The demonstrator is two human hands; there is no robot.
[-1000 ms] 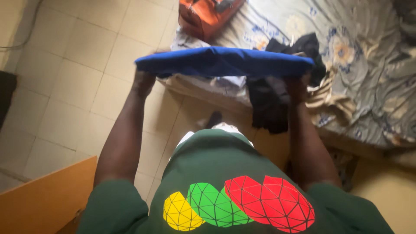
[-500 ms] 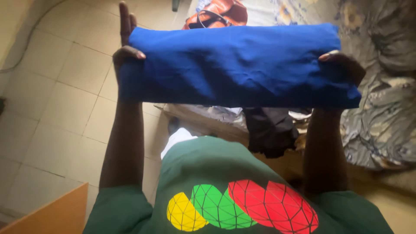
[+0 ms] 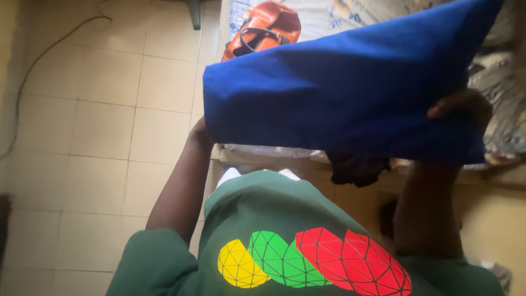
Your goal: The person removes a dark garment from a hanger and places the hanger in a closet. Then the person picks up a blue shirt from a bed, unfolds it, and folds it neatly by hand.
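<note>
I hold a folded blue cloth [image 3: 339, 87] up in front of me over the edge of a bed. My right hand [image 3: 463, 107] grips its lower right part, thumb on the front. My left hand [image 3: 200, 133] is mostly hidden behind the cloth's left end; only the wrist shows, and it seems to support the cloth from behind. The cloth tilts, its right end higher than its left. Below it I see my green shirt [image 3: 285, 219] with yellow, green and red shapes.
An orange bag [image 3: 263, 30] lies on the bed with a flowered sheet [image 3: 509, 120] at the top right. A dark garment [image 3: 356, 167] hangs over the bed's edge. Pale floor tiles [image 3: 98, 126] fill the left, with a cable [image 3: 38, 60] across them.
The cloth has come up from edge-on to facing me, then shifted right and tilted, its right end rising. My left hand has slipped behind it. The view has shifted right.
</note>
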